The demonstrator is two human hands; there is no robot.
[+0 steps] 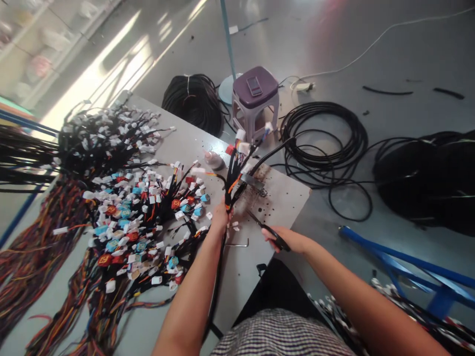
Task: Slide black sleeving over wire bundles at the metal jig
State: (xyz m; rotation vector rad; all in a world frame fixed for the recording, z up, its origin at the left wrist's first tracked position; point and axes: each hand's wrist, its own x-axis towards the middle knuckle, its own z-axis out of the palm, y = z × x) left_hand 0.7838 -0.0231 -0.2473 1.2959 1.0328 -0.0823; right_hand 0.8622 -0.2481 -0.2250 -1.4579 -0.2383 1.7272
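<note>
Wire harnesses (40,257) cut off at the left edge; red connector markings (105,260) too small for me to read. I find the right hand (287,240) hiding part of the scissors (259,220), the left hand (221,217) covering part of the wire bundle (233,183).

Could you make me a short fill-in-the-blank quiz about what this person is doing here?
1. The left hand grips a bundle of ____ fitted with small connectors.
2. The right hand holds a pair of black-handled ____.
3. The plastic stool beyond the table has a ____ seat.

Missing words: wires; scissors; purple.
</note>
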